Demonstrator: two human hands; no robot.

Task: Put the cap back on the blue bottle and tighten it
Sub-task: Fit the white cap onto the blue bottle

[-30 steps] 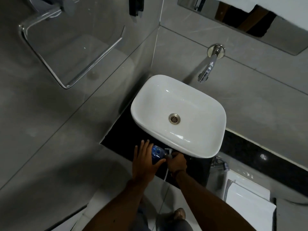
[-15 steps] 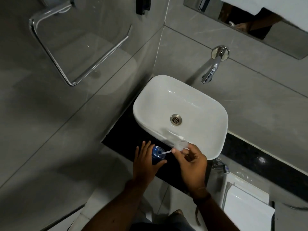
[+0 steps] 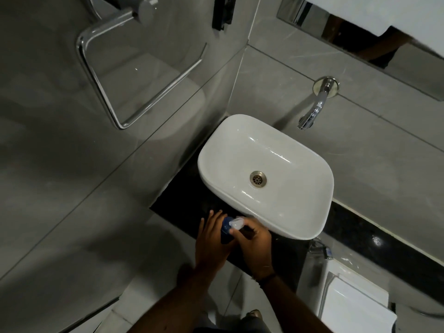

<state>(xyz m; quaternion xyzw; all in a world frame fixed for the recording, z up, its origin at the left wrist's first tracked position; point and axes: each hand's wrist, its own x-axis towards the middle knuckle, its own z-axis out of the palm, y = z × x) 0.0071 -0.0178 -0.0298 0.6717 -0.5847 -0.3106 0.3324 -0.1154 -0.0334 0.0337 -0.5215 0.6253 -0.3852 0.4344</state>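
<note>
A white basin point(image 3: 264, 174) sat on a dark counter point(image 3: 189, 212). At its near rim the left hand point(image 3: 211, 243) was wrapped around the blue bottle point(image 3: 225, 230), likely steadying it, while the right hand point(image 3: 254, 248) pinched the clear cap point(image 3: 236, 222) onto its mouth, apparently not yet tightened.

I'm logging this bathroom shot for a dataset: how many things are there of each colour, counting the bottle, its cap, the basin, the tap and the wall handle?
Blue: 1, the blue bottle
Clear: 1, the cap
White: 1, the basin
Chrome: 2, the tap and the wall handle
Total: 5
</note>
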